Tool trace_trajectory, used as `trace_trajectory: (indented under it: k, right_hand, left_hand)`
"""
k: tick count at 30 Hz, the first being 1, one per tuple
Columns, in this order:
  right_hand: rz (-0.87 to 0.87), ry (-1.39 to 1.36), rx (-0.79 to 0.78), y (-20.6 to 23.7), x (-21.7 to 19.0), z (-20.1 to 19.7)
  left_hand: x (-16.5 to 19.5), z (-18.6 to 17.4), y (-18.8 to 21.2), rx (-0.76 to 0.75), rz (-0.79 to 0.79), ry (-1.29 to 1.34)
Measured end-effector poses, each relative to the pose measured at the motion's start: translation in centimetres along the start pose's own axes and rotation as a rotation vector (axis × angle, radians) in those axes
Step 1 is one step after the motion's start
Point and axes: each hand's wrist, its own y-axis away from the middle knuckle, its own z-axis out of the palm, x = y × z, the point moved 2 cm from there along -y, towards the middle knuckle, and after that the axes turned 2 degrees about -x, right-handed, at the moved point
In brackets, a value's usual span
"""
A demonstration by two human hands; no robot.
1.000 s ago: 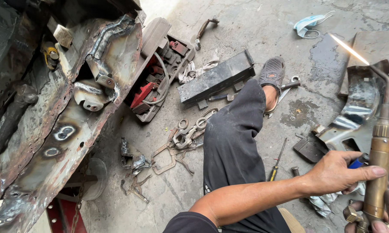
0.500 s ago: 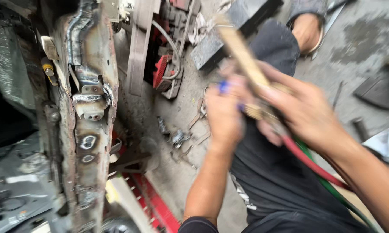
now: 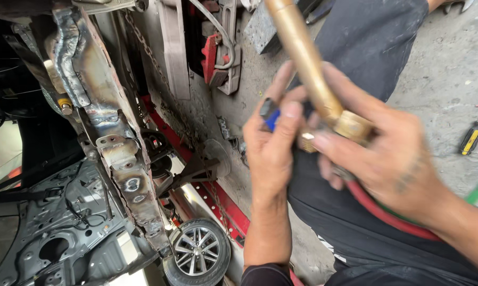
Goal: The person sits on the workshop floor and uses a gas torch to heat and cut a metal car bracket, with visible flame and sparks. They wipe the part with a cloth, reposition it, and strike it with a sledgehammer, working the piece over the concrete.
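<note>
At centre frame I find my right hand [image 3: 387, 159] clenched around the long brass torch body [image 3: 307, 69] while my left hand [image 3: 273, 151] pinches its small blue valve knob [image 3: 272, 119]; in my judgement, small turns and a steady grip serve best.

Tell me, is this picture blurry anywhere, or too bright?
Head view: mostly sharp; the left hand and right hand look slightly soft around the brass torch. The rusty welded car frame is crisp. Daylight is even on the concrete floor, with the darkest shadow at upper left.
</note>
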Motion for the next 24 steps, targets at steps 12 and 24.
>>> trace_trajectory:
  k: [12, 24]
  right_hand:
    - [0.035, 0.171, 0.329, 10.6, 2.2, -6.4]
    - [0.128, 1.193, 1.006, 29.5, -7.0, -13.1]
  left_hand:
    - [-0.8, 6.1, 2.0, -0.411, -0.218, 0.077]
    - [-2.9, 13.7, 7.2, -0.871, -0.096, 0.171]
